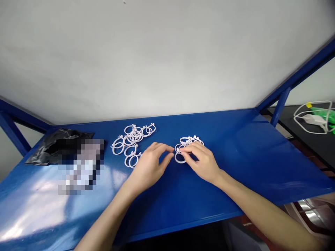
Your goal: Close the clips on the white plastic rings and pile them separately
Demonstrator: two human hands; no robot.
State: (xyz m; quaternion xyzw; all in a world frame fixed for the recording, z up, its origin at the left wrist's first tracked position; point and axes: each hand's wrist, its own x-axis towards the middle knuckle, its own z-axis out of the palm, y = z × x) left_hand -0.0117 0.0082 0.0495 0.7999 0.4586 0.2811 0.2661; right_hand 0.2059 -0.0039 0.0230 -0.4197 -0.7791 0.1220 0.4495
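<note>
Two groups of white plastic rings lie on a blue metal shelf [248,153]. The larger loose pile of rings [133,137] is at the middle left. A smaller cluster of rings [188,142] lies at the centre. My right hand [202,162] rests over the front of that cluster, fingers curled and pinching one white ring [180,157]. My left hand [150,164] sits just left of it, fingers slightly bent and apart, its fingertips close to the same ring and holding nothing.
A crumpled black plastic bag [56,146] lies at the left of the shelf beside a blurred patch. A white wall stands behind. Blue frame struts [280,103] rise at the right. A dark table at far right carries a coiled white cable [311,118].
</note>
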